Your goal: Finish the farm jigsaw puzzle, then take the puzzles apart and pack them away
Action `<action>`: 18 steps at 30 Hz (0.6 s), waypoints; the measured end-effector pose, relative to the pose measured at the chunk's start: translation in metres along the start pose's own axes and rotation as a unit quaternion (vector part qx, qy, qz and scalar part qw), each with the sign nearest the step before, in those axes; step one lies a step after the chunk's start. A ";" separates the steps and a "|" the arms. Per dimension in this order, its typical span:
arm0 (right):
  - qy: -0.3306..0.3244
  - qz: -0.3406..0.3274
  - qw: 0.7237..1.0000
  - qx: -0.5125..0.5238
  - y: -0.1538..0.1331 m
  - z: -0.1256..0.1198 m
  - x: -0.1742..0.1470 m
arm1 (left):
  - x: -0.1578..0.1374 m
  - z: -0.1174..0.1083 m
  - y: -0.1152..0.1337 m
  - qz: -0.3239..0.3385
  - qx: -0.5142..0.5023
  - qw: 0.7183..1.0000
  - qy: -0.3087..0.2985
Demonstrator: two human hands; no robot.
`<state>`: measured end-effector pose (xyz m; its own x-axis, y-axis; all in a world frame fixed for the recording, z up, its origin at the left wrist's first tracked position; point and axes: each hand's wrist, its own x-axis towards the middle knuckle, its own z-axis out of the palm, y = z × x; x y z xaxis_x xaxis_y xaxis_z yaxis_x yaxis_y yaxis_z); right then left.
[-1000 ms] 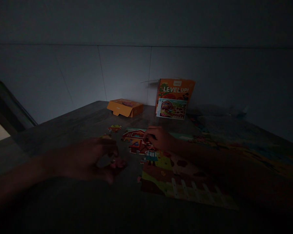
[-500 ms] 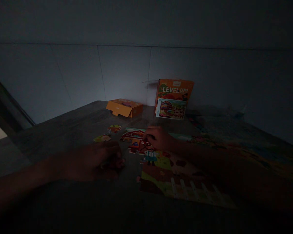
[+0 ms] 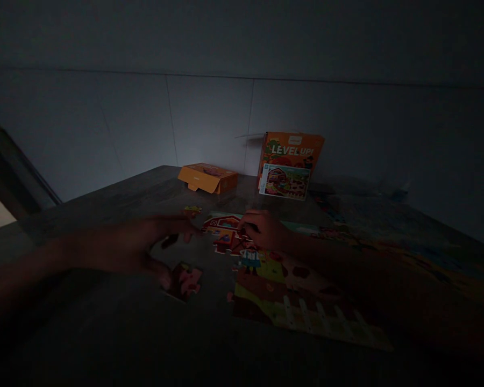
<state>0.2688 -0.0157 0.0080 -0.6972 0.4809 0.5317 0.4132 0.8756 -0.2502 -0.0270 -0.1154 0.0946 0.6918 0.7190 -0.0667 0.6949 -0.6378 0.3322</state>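
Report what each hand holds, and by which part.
The left hand grips nothing: its fingers are spread, the thumb beside the pink puzzle piece. The right hand curls over the puzzle; whether it holds anything cannot be told.

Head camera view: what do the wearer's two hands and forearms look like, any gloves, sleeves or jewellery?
The bare left hand and bare right hand wear no gloves; no ring or watch can be made out. The left forearm shows no sleeve; the right forearm fades into shadow, so a sleeve further up cannot be ruled out.
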 end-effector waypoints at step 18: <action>0.218 0.234 0.936 0.146 0.017 -0.004 0.004 | 0.011 0.001 -0.018 -0.045 0.002 0.996 0.079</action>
<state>0.2753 0.0012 0.0091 -0.1470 0.8068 0.5722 0.3916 0.5787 -0.7154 -0.0312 -0.0963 0.0872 0.5867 0.8081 0.0522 0.7542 -0.5688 0.3280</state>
